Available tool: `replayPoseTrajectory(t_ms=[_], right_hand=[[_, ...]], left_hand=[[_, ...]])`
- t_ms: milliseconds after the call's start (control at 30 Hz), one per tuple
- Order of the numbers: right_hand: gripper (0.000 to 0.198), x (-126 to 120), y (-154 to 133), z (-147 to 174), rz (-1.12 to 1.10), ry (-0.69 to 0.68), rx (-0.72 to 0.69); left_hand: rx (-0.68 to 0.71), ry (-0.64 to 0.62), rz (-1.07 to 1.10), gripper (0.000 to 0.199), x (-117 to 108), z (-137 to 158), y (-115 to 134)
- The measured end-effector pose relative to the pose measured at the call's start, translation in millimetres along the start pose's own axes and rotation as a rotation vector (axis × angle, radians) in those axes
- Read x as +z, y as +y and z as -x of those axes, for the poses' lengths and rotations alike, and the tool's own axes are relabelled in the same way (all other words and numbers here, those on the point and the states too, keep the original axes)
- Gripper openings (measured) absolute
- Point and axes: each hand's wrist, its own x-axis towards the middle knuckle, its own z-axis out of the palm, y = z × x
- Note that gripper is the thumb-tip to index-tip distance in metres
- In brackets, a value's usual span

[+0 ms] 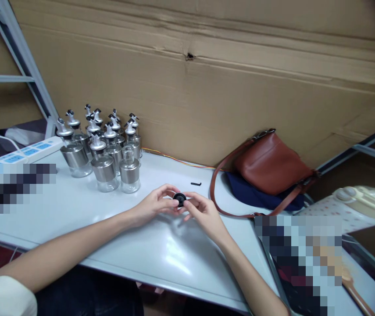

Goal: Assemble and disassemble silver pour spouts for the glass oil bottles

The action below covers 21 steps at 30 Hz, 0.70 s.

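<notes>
Above the middle of the table, both hands hold a round black bottle stopper (180,199) with a ringed face turned toward me. My left hand (161,202) pinches it at one side with thumb and fingers. From the other side, the fingertips of my right hand (202,210) close on its edge. Its far side is hidden. Left of the hands stand several glass bottles with steel bands, most topped by silver pourers (98,142). The nearest glass bottle (130,173) has no pourer on it. A small black bent piece (196,184) lies behind my hands.
A brown leather bag (273,162) rests on dark blue cloth (243,188) at the right, its strap reaching across the table. Further right are a cream-lidded container (355,206) and a blurred tray. A power strip (31,149) sits at the left; cardboard (207,101) stands behind.
</notes>
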Motion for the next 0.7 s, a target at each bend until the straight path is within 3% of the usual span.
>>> replayPoseTrajectory(t_ms=[233, 700], right_hand=[[0.038, 2.0, -4.6, 2.8, -0.008, 0.025, -0.050], [0.036, 3.9, -7.6, 4.6, 0.131, 0.043, -0.032]], left_hand=[[0.093, -0.040, -0.089, 0.032, -3.0, -0.6, -1.6], [0.107, -0.041, -0.185, 0.039, -1.8, -2.2, 0.3]])
